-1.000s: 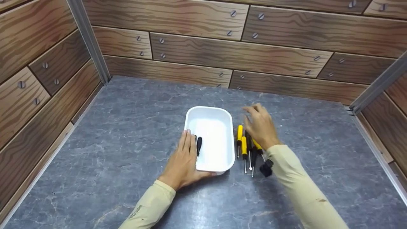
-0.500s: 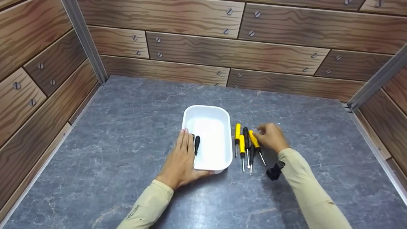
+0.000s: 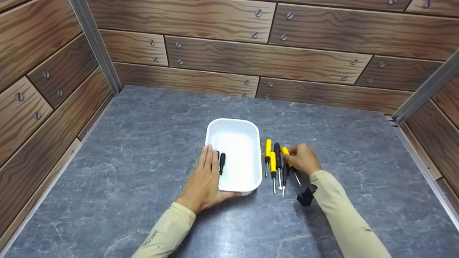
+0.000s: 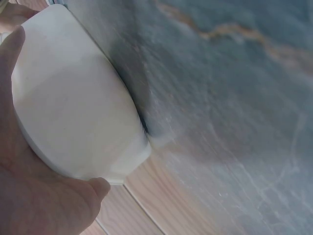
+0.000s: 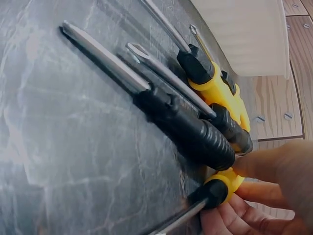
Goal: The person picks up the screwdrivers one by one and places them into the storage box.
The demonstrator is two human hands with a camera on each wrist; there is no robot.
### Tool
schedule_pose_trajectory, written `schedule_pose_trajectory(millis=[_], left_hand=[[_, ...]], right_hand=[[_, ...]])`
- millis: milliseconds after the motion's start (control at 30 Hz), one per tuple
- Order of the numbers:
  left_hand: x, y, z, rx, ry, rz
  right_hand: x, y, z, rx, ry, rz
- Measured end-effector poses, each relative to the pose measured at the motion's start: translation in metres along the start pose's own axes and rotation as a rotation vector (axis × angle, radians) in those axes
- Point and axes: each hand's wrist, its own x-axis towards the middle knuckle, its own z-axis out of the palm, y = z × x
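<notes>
A white plastic tray [image 3: 240, 157] stands in the middle of the table. My left hand [image 3: 204, 181] rests against it with straight fingers along its left rim and the thumb at its near end. Inside, next to those fingers, lies a black-handled screwdriver [image 3: 222, 161]; another handle is mostly hidden. Right of the tray, my right hand [image 3: 303, 159] pinches the handle of a yellow screwdriver [image 5: 239, 178], its shaft pointing toward me. Beside it lie two black screwdrivers [image 5: 195, 142] and two other yellow screwdrivers [image 3: 268, 147], close together.
The grey marbled tabletop [image 3: 150, 143] extends around the tray. Wood-patterned panels [image 3: 215, 53] close off the back and sides, with metal posts [image 3: 95, 46] at the corners. A black wrist device [image 3: 305, 196] hangs under my right forearm.
My right hand has come down and toward me from above the screwdrivers, and its fingers have closed on the rightmost yellow screwdriver, shifting it slightly. The left hand and tray hold still.
</notes>
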Motion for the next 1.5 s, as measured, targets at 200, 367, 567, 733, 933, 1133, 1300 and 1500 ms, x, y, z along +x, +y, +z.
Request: schedule_pose_trajectory(millis=[200, 367, 567, 733, 933, 1133, 1300, 1500], left_hand=[[0.0, -0.001, 0.0, 0.001, 0.0, -0.002], [0.0, -0.001, -0.001, -0.006, -0.013, -0.01], [0.0, -0.001, -0.001, -0.028, -0.026, -0.018], [0.0, -0.001, 0.0, -0.038, -0.016, -0.017], [0.0, 0.0, 0.001, -0.043, -0.008, -0.012], [0.0, 0.0, 0.001, -0.039, -0.021, -0.019], [0.001, 0.0, 0.001, -0.034, -0.013, -0.017], [0.001, 0.0, 0.001, -0.032, -0.006, -0.013]], right_hand=[[-0.001, 0.0, -0.001, 0.002, -0.03, 0.021], [-0.001, 0.0, -0.002, 0.015, -0.059, 0.053], [-0.002, 0.002, -0.005, 0.025, -0.017, 0.052], [-0.002, 0.002, -0.009, 0.011, 0.045, 0.034], [-0.003, -0.01, -0.02, 0.007, 0.096, 0.065], [-0.002, -0.03, -0.033, 0.077, 0.092, 0.063], [0.0, -0.048, -0.034, 0.271, 0.086, 0.037], [0.004, -0.07, -0.029, 0.573, 0.08, 0.029]])
